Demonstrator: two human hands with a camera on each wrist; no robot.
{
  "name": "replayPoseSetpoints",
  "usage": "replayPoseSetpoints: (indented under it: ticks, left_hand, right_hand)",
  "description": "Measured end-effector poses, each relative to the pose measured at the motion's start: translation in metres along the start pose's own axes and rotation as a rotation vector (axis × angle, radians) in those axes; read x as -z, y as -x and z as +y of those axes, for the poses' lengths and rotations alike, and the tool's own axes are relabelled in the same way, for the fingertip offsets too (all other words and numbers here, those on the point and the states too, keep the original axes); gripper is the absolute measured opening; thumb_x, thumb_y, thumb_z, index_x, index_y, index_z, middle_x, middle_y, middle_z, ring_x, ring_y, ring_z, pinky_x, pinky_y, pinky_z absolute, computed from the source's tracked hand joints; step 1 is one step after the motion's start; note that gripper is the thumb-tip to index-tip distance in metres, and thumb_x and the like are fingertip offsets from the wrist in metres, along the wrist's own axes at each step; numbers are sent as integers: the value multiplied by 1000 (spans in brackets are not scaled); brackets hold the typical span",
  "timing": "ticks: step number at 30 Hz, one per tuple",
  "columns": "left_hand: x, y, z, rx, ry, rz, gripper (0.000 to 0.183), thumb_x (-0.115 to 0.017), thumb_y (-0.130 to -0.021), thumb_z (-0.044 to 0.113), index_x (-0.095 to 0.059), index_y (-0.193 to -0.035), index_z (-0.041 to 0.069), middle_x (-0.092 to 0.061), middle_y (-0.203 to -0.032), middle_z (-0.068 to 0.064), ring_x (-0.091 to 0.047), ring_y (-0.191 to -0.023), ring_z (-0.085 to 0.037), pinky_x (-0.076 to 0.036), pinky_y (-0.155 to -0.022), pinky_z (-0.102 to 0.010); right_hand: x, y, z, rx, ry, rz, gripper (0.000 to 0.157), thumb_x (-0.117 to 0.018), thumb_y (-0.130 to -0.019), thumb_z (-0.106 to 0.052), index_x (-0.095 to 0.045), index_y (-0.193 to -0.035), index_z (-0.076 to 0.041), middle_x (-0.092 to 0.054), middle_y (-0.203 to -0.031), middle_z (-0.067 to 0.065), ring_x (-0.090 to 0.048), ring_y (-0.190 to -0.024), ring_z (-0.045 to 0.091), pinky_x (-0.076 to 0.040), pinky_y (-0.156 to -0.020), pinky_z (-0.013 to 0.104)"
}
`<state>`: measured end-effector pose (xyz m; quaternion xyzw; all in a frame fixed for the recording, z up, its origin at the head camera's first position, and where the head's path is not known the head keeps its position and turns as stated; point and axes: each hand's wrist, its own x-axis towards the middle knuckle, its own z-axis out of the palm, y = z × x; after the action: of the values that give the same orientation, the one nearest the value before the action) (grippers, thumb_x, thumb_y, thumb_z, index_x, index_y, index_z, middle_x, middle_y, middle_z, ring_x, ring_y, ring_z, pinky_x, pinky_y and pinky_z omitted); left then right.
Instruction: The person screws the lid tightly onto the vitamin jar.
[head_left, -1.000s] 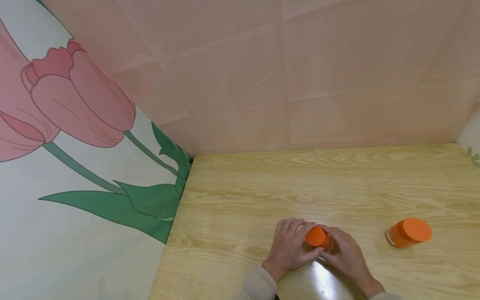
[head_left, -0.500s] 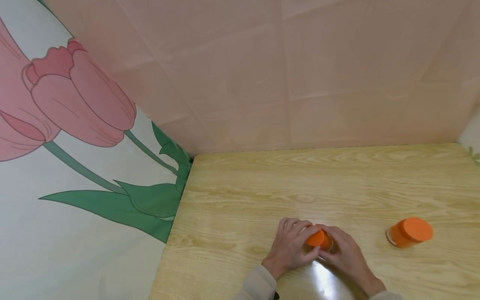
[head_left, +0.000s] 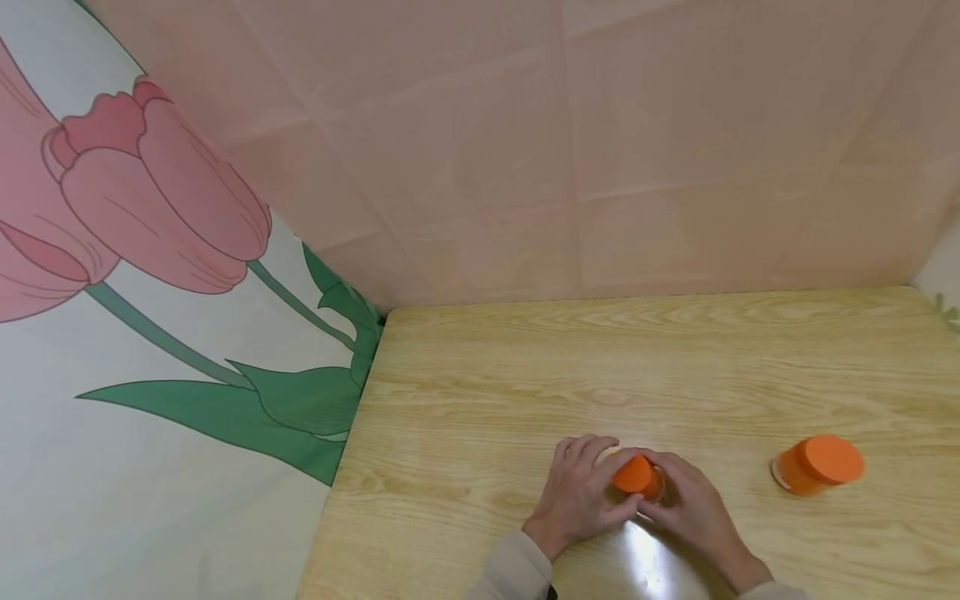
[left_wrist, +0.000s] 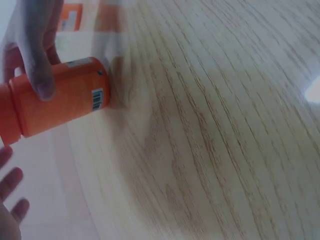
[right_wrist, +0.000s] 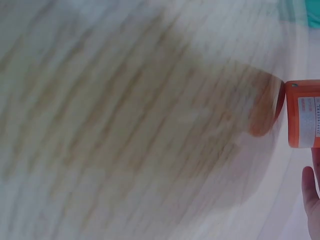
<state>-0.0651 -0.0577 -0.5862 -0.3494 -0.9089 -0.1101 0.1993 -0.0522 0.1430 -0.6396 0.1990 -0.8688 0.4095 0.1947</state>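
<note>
An orange bottle [head_left: 636, 477] with an orange screw cap stands between my two hands, tilted slightly in the head view. My left hand [head_left: 581, 492] holds it around the cap, with thumb and forefinger on either side. From the right, my right hand [head_left: 693, 504] grips the body. The left wrist view shows the bottle [left_wrist: 67, 97] with a small barcode label near its base, and the right hand's fingers lying along it. At the edge of the right wrist view, part of the bottle [right_wrist: 302, 115] appears with a pale printed label.
A second orange bottle [head_left: 821, 464] stands upright on the wood-grain table [head_left: 480, 392] to the right. Behind the table hangs a pinkish sheet [head_left: 480, 167]. On the left is a white sheet with printed tulips [head_left: 172, 200].
The left forefinger lies slightly further across the cap than a second ago. Both hands keep nearly the same place around the bottle, and the second bottle has not moved.
</note>
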Motion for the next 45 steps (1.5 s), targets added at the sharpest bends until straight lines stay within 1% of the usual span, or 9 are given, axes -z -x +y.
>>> replayPoseSetpoints:
  ticks: [4, 9, 17, 25, 28, 33, 38, 41, 45]
  left_hand:
    - [2, -1, 3, 96, -20, -3, 54, -63, -84, 65, -61, -125, 30, -65, -111, 12, -56, -103, -7, -41, -93, -27]
    - [3, -2, 4, 116, -31, -24, 51, -60, -85, 68, -61, -122, 32, -65, -105, 14, -55, -98, -5, -40, -91, -27]
    - [4, -2, 1, 34, 6, -41, 48, -64, -86, 58, -61, -126, 32, -66, -112, 14, -55, -105, -6, -40, -98, -29]
    - [4, -3, -5, -97, -6, -62, 51, -64, -88, 53, -59, -133, 30, -63, -126, 12, -53, -112, -9, -39, -100, -27]
    - [2, -2, -5, -115, -11, -54, 55, -63, -87, 53, -57, -136, 29, -61, -130, 10, -53, -117, -10, -39, -99, -27]
    - [-1, 2, -1, -42, -20, -35, 62, -62, -87, 59, -51, -140, 28, -58, -137, 3, -52, -124, -14, -41, -101, -30]
    - [-3, 5, 7, 52, -83, 66, 59, -62, -85, 65, -59, -130, 28, -64, -119, 8, -57, -109, -10, -43, -94, -28]
    - [-5, 5, 9, 69, -97, 101, 57, -64, -83, 67, -62, -123, 28, -64, -110, 11, -58, -101, -7, -43, -91, -26]
    - [-6, 4, 7, 38, -115, 104, 52, -62, -84, 67, -63, -119, 29, -63, -107, 12, -57, -100, -6, -42, -90, -25]
  right_hand:
    - [-1, 0, -1, -10, 13, 20, 71, -93, -57, -26, -67, -120, -5, -71, -103, 5, -57, -99, 4, -26, -98, 1]
    - [-3, 1, -2, -19, 48, 21, 71, -93, -56, -29, -67, -118, -6, -71, -103, 3, -57, -97, 8, -30, -96, 5]
    - [1, 0, -3, -13, 24, -20, 74, -93, -53, -15, -67, -122, -9, -70, -105, 1, -58, -97, 6, -31, -96, 3]
    - [6, -3, -4, 2, -24, -66, 77, -93, -52, -11, -65, -124, -11, -70, -110, 3, -55, -106, -4, -23, -101, 0]
    - [5, -3, -4, 6, -22, -57, 77, -93, -51, -12, -66, -123, -9, -70, -109, 5, -53, -106, -6, -23, -101, 0]
    - [3, 0, -3, 3, -4, -15, 76, -93, -51, -18, -66, -121, -4, -71, -107, 8, -54, -105, -4, -23, -101, 0]
    - [1, 1, -2, 3, -1, 23, 71, -92, -56, -25, -67, -119, -4, -71, -104, 9, -55, -103, -1, -24, -101, 0]
    - [0, 1, -3, 5, 11, 40, 70, -91, -57, -28, -67, -119, -5, -71, -103, 8, -57, -101, 3, -25, -100, 1]
    - [0, 1, -4, 11, 0, 45, 68, -89, -64, -39, -68, -120, -6, -71, -103, 7, -55, -102, 0, -24, -100, 0]
